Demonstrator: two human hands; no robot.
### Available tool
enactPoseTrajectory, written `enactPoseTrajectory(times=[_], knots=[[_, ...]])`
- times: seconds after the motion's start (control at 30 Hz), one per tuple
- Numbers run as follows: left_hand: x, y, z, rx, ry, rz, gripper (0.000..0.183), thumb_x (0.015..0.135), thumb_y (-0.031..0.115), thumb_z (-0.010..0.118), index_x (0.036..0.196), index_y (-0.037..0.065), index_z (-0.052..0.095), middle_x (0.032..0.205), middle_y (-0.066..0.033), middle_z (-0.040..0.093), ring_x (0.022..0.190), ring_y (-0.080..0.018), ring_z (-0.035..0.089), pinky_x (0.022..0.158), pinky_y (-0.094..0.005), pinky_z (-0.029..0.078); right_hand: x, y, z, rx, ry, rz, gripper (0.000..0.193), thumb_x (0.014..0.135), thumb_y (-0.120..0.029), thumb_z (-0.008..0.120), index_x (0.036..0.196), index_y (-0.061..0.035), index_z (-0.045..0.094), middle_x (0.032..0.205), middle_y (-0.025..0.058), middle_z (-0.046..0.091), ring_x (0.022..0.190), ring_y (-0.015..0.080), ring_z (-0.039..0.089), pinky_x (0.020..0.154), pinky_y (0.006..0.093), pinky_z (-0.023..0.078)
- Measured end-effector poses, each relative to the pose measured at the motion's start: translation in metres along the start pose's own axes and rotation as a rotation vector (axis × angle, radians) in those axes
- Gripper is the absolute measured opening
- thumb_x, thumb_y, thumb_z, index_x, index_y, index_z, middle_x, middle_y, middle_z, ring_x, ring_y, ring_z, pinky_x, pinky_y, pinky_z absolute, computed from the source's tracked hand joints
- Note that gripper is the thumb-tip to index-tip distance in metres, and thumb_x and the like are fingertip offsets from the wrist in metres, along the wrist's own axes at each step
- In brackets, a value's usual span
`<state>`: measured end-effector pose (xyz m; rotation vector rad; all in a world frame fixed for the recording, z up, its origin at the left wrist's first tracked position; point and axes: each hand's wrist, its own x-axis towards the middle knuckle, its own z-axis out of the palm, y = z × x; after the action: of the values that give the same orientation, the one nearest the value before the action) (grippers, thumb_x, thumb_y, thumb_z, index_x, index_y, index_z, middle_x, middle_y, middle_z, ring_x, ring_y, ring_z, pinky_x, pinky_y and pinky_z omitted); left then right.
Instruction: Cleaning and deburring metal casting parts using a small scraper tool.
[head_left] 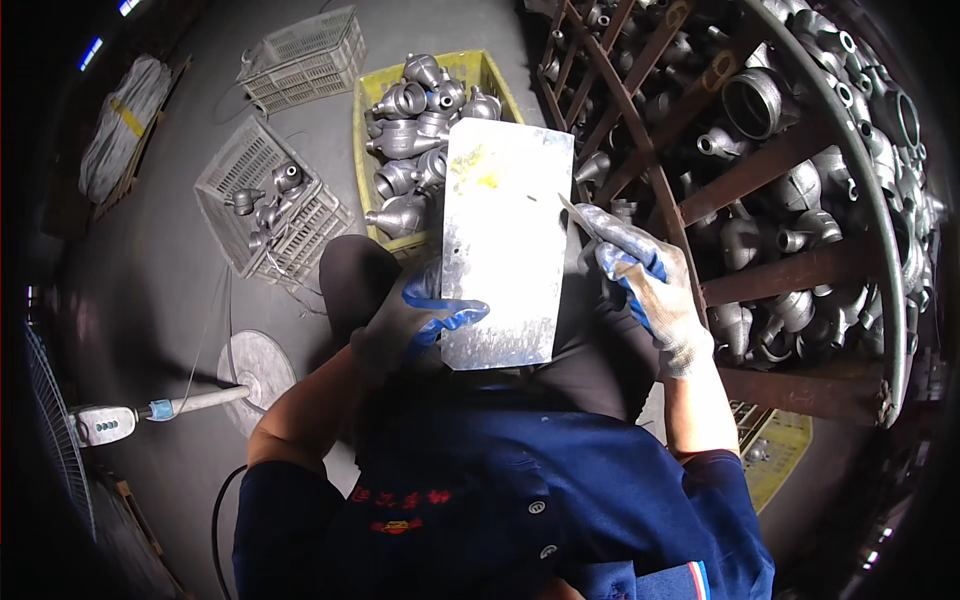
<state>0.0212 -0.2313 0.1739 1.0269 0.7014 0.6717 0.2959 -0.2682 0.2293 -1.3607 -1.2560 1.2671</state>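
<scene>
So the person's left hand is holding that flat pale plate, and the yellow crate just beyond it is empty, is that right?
Not quite: the yellow crate isn't empty; the head view shows it heaped with grey metal parts. The left hand is indeed holding the flat pale plate.

We have a gap between our right fingers [620, 228] and the plate [505, 255]; rightward the rack [800, 270] bars us, ahead, the crate [497, 92].

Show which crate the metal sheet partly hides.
The upper yellow crate, heaped with metal parts; the sheet overlaps neither the grey crates nor the lower-right yellow crate.
</scene>
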Motion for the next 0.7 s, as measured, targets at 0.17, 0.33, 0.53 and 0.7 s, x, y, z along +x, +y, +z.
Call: enactPoseTrajectory(times=[0.17, 0.33, 0.53, 0.7], knots=[[-0.007, 0.0, 0.011, -0.194, 0.009, -0.004, 0.044, 0.078, 0.004, 0.067, 0.12, -0.003, 0.054, 0.106, -0.0095, 0.063, 0.098, -0.0165, 0.062, 0.089, -0.0305, 0.049, 0.011, 0.0, 0.003, -0.228, -0.015, -0.178, 0.034, 0.087, -0.011, 0.057, 0.118, -0.002, 0.062, 0.099, 0.0051, 0.064, 0.083, 0.0119, 0.058, 0.077, 0.0251, 0.045], [-0.007, -0.014, 0.008, -0.298, -0.021, 0.06, 0.044, 0.078, 0.005, 0.066, 0.12, -0.004, 0.053, 0.108, -0.0103, 0.063, 0.098, -0.0175, 0.062, 0.091, -0.0311, 0.049, 0.014, -0.001, 0.005, -0.675, 0.026, -0.364, 0.03, 0.088, -0.016, 0.06, 0.115, -0.0031, 0.064, 0.114, 0.01, 0.066, 0.097, 0.0243, 0.065, 0.095, 0.0316, 0.044], [-0.007, -0.005, 0.016, -0.182, 0.025, 0.074, 0.041, 0.079, 0.001, 0.064, 0.118, -0.004, 0.054, 0.108, -0.0102, 0.063, 0.096, -0.0159, 0.062, 0.089, -0.0307, 0.049, 0.011, -0.002, 0.018, -0.905, 0.203, -0.401, 0.037, 0.079, -0.004, 0.063, 0.114, -0.0142, 0.066, 0.101, 0.0134, 0.065, 0.085, 0.0305, 0.063, 0.077, 0.0343, 0.051], [-0.008, -0.004, 0.017, -0.253, -0.005, 0.066, 0.039, 0.079, 0.001, 0.064, 0.117, -0.003, 0.056, 0.106, -0.0091, 0.063, 0.097, -0.0146, 0.061, 0.089, -0.0303, 0.049, 0.015, 0.009, 0.016, -1.069, 0.286, -0.566, 0.043, 0.068, -0.001, 0.066, 0.107, -0.0187, 0.066, 0.089, 0.0089, 0.057, 0.078, 0.0285, 0.061, 0.066, 0.0378, 0.052]])
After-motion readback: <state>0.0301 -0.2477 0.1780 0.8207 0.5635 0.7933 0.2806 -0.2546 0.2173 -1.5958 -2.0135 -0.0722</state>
